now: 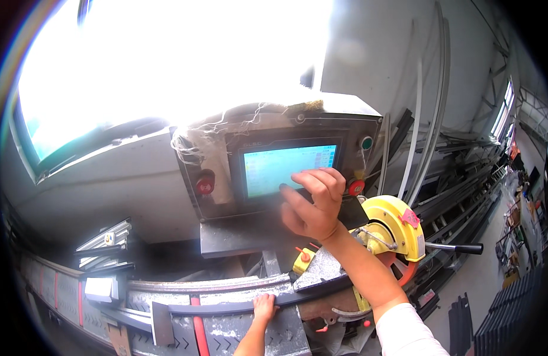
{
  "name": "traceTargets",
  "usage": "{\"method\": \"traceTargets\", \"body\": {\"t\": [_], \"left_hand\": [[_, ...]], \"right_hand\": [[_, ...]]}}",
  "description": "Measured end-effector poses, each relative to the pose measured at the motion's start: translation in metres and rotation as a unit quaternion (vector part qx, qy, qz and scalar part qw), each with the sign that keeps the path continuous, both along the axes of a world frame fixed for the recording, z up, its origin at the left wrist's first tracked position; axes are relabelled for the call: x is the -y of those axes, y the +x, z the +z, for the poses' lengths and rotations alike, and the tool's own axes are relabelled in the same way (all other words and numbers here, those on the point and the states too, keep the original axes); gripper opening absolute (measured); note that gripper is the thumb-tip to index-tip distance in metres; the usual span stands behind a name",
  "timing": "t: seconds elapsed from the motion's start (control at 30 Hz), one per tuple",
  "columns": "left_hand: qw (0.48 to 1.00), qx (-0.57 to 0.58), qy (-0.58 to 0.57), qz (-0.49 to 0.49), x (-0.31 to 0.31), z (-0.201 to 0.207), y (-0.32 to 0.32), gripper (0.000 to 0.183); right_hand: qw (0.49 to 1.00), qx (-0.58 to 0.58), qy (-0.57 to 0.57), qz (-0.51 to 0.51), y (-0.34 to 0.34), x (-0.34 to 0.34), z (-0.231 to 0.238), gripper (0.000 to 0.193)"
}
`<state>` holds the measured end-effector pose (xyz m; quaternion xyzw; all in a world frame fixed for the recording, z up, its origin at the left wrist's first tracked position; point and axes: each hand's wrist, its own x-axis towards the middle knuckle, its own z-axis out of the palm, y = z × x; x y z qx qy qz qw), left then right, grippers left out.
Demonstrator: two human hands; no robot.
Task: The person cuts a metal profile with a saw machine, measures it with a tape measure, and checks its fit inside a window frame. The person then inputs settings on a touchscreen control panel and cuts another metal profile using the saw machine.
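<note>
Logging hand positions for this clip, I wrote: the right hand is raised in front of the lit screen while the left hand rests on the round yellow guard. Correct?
Not quite: the head view shows the left hand on the long grey bar, not the round yellow guard. The right hand is raised in front of the lit screen.

1 right hand (317,204) is in front of 1 lit screen (271,166), 1 left hand (264,306) below it at 1 grey bar (214,309). 2 red buttons (205,186) flank the screen, with 1 green button (366,142) to its right. 1 yellow guard (390,206) and 1 black-handled lever (461,247) are below and right of it.
</note>
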<state>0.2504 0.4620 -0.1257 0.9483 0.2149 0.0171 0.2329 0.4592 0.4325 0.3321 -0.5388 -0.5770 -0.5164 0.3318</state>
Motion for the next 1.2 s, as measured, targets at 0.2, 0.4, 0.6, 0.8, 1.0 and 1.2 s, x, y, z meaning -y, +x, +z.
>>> {"method": "traceTargets", "body": {"t": [0.2,0.4,0.6,0.8,1.0,1.2], "left_hand": [[1.000,0.000,0.010,0.006,0.001,-0.004,-0.001,0.046],[1.000,-0.003,0.013,0.006,0.001,-0.005,0.000,0.047],[1.000,0.002,0.006,0.008,0.001,-0.003,0.000,0.047],[1.000,-0.005,0.003,0.012,-0.001,0.000,-0.001,0.047],[1.000,0.001,-0.008,0.011,0.001,0.001,-0.001,0.048],[1.000,0.009,0.002,0.017,0.002,0.000,0.000,0.047]], "right_hand": [[0.998,-0.003,0.046,-0.048,0.010,-0.005,-0.009,0.034],[0.998,-0.008,0.042,-0.039,0.008,-0.005,-0.008,0.038],[0.998,-0.004,0.024,-0.053,0.008,-0.007,-0.006,0.037],[0.996,-0.020,0.083,-0.022,0.011,0.006,-0.009,0.030],[0.999,0.000,0.039,-0.009,0.013,0.005,-0.012,0.027],[1.000,0.001,0.001,-0.021,0.014,0.003,-0.009,0.028]]}}
